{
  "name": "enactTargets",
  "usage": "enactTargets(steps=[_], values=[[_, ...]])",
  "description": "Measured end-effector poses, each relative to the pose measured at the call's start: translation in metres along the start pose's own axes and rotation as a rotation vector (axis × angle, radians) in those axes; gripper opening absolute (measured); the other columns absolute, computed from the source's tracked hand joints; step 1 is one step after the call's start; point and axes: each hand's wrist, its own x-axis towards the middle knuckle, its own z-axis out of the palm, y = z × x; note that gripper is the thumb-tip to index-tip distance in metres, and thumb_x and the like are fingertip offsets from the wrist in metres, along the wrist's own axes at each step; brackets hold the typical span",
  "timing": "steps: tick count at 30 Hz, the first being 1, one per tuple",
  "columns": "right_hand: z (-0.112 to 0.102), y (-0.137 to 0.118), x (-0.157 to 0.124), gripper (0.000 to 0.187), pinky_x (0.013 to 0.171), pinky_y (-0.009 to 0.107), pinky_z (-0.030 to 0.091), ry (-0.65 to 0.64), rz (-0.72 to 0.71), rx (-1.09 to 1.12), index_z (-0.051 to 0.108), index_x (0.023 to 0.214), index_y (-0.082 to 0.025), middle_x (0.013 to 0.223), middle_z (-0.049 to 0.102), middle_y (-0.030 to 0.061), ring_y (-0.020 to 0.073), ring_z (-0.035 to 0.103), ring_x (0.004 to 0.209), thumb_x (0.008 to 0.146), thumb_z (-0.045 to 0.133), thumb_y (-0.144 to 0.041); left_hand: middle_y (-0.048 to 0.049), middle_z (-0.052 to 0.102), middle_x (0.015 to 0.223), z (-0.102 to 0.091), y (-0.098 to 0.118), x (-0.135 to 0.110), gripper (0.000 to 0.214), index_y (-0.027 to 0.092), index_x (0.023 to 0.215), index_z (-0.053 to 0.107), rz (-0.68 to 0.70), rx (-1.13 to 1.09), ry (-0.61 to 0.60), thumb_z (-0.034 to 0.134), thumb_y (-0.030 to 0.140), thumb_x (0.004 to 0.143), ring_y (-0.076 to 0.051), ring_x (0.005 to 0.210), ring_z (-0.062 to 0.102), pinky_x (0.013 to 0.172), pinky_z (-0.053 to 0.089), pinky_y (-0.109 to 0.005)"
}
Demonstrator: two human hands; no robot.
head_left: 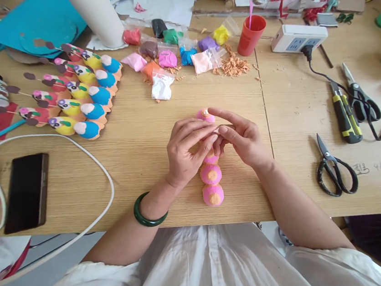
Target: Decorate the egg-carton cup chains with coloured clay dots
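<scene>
A strip of pink painted egg-carton cups with orange centres [211,184] lies on the wooden table [138,167] right in front of me. My left hand [186,150] and my right hand [241,135] meet above the middle of the strip. Their fingertips are pinched together on something small that I cannot make out. The hands hide the strip's middle cups; one cup shows beyond them and two show on the near side. A green bangle [147,214] circles my left wrist.
Painted carton strips in yellow, blue and pink [82,98] lie at the left. Bags of coloured clay [173,53] and a red cup [250,35] sit behind. Black scissors [334,168], a cutter knife [343,111], a second pair of scissors [360,91] and a power strip [297,38] are at the right. A phone [27,191] and a white cable [88,154] lie at the left.
</scene>
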Motion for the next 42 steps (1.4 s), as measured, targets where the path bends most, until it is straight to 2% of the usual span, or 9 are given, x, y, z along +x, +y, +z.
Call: enactTargets(steps=[3, 6, 11, 16, 21, 27, 34, 38, 42], values=[[0.003, -0.0035, -0.0011, 0.066, 0.058, 0.031, 0.062, -0.028, 0.01, -0.041, 0.071, 0.145, -0.021, 0.072, 0.08, -0.0018, 0.0183, 0.076, 0.059, 0.092, 0.085, -0.058, -0.0017, 0.086, 0.112, 0.0012, 0.0011, -0.0002, 0.011, 0.026, 0.114, 0.082, -0.01, -0.07, 0.023, 0.076, 0.024, 0.105, -0.019, 0.113, 0.078, 0.104, 0.064, -0.038], [0.0033, -0.0059, -0.0007, 0.062, 0.057, 0.03, 0.062, -0.025, 0.016, -0.031, 0.073, 0.139, -0.021, 0.071, 0.079, -0.0017, 0.018, 0.075, 0.06, 0.092, 0.086, -0.059, -0.0011, 0.087, 0.11, 0.0004, 0.0019, -0.0001, 0.01, 0.027, 0.112, 0.082, -0.048, -0.107, 0.031, 0.074, 0.024, 0.106, -0.018, 0.109, 0.08, 0.101, 0.065, -0.037], [0.0012, -0.004, 0.0022, 0.042, 0.048, 0.028, 0.056, 0.068, 0.031, 0.007, 0.08, 0.096, -0.023, 0.07, 0.073, -0.0006, 0.0144, 0.066, 0.056, 0.083, 0.093, -0.061, -0.0003, 0.087, 0.114, -0.0011, 0.0018, -0.0008, 0.013, 0.028, 0.116, 0.083, -0.077, -0.06, 0.062, 0.073, 0.025, 0.107, -0.018, 0.111, 0.079, 0.104, 0.065, -0.038], [0.004, -0.0033, 0.0039, 0.045, 0.043, 0.024, 0.05, 0.03, 0.045, 0.03, 0.077, 0.082, -0.022, 0.071, 0.072, -0.0001, 0.0099, 0.054, 0.053, 0.078, 0.096, -0.062, -0.0023, 0.084, 0.127, -0.0026, 0.0017, -0.0023, 0.023, 0.029, 0.129, 0.08, -0.05, -0.065, 0.02, 0.068, 0.025, 0.109, -0.019, 0.119, 0.077, 0.107, 0.063, -0.038], [0.0051, -0.0053, 0.0028, 0.047, 0.044, 0.025, 0.048, 0.034, 0.082, -0.019, 0.076, 0.078, -0.024, 0.07, 0.07, 0.0012, 0.0111, 0.052, 0.054, 0.079, 0.093, -0.068, -0.0032, 0.084, 0.125, -0.0043, 0.0005, -0.0017, 0.021, 0.027, 0.125, 0.08, -0.059, 0.018, -0.02, 0.074, 0.036, 0.107, -0.02, 0.116, 0.078, 0.105, 0.064, -0.039], [0.0029, -0.003, 0.0033, 0.047, 0.043, 0.024, 0.049, -0.041, 0.124, 0.027, 0.075, 0.078, -0.022, 0.076, 0.072, 0.002, 0.0106, 0.054, 0.057, 0.082, 0.092, -0.065, 0.0002, 0.086, 0.11, -0.005, -0.0008, -0.0013, 0.009, 0.029, 0.112, 0.081, -0.011, -0.005, 0.017, 0.074, 0.028, 0.106, -0.019, 0.11, 0.079, 0.102, 0.066, -0.039], [-0.0016, 0.0006, 0.007, 0.049, 0.037, 0.017, 0.046, -0.105, 0.175, 0.167, 0.072, 0.08, -0.019, 0.063, 0.065, -0.0055, 0.006, 0.051, 0.047, 0.079, 0.095, -0.062, -0.0049, 0.084, 0.128, -0.0058, 0.002, -0.0005, 0.027, 0.027, 0.132, 0.078, -0.008, -0.08, -0.012, 0.075, 0.027, 0.105, -0.02, 0.121, 0.077, 0.107, 0.063, -0.039], [-0.0014, 0.0021, 0.0072, 0.049, 0.037, 0.017, 0.049, -0.126, 0.146, 0.159, 0.072, 0.076, -0.017, 0.064, 0.067, -0.0039, 0.0057, 0.054, 0.047, 0.084, 0.093, -0.061, 0.0, 0.086, 0.113, -0.0024, -0.0005, -0.0003, 0.016, 0.029, 0.116, 0.083, -0.011, -0.127, 0.034, 0.078, 0.022, 0.103, -0.018, 0.113, 0.078, 0.106, 0.063, -0.037], [-0.0002, 0.0034, 0.0075, 0.043, 0.038, 0.017, 0.051, -0.126, 0.121, 0.191, 0.074, 0.082, -0.016, 0.069, 0.07, -0.0035, 0.0062, 0.058, 0.049, 0.083, 0.096, -0.053, 0.0011, 0.086, 0.108, -0.002, -0.0028, -0.0019, 0.015, 0.03, 0.113, 0.084, -0.028, -0.133, 0.066, 0.078, 0.02, 0.103, -0.017, 0.11, 0.078, 0.104, 0.063, -0.036]])
